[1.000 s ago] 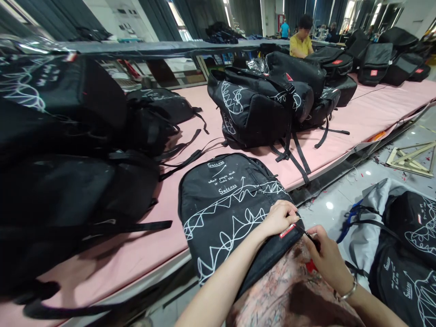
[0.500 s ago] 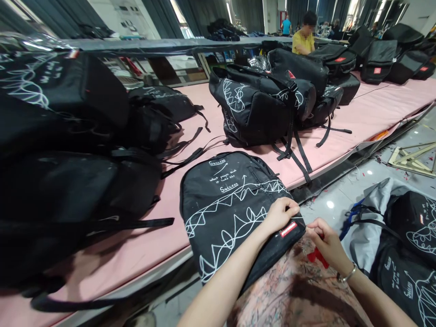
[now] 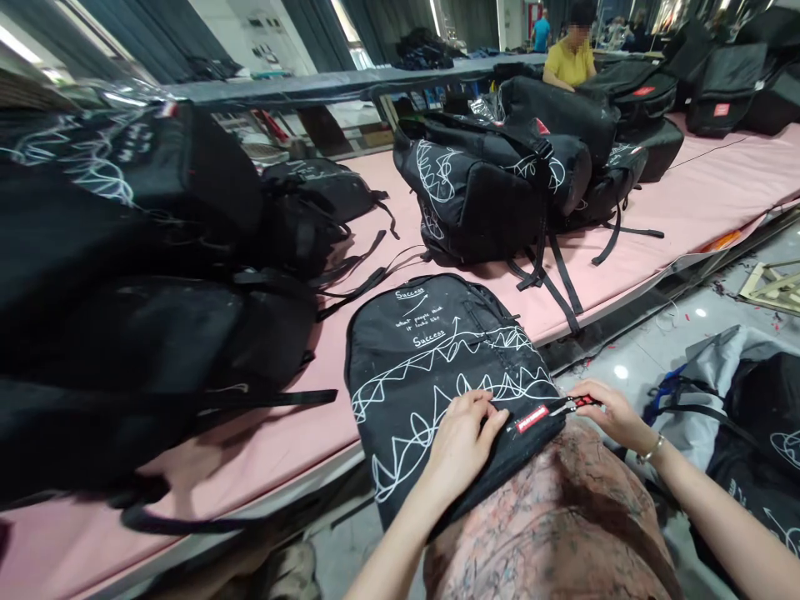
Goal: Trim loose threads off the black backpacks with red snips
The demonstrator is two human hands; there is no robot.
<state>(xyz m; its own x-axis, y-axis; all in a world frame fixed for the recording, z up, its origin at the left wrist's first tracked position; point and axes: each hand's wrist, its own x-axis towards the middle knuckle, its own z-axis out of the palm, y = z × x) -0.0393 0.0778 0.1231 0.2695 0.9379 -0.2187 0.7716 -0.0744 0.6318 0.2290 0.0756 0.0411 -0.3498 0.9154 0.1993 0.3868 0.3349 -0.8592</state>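
A black backpack [image 3: 400,367] with white scribbled lines and the word "Success" lies face up, partly on the pink table and partly over my lap. My left hand [image 3: 466,433] rests on its lower front, fingers loosely bent and thumb slightly apart, left of a small red label [image 3: 532,419]. At the bag's lower right corner, my right hand [image 3: 616,415] grips red-and-black thread snips [image 3: 582,402]. Their metal tips point left toward the label. Whether a thread lies between the blades is too small to tell.
Several black backpacks [image 3: 225,333] are heaped on the left of the pink table [image 3: 300,442]. Another pile of backpacks [image 3: 500,192] stands ahead. To my right, more printed bags sit by a grey-white sack [image 3: 693,392]. A person in yellow [image 3: 570,62] is beyond the table.
My left hand has shifted left and down from the corner above the label, its pinch loosened. In my right hand, the red snips have swung up and now point at the bag.
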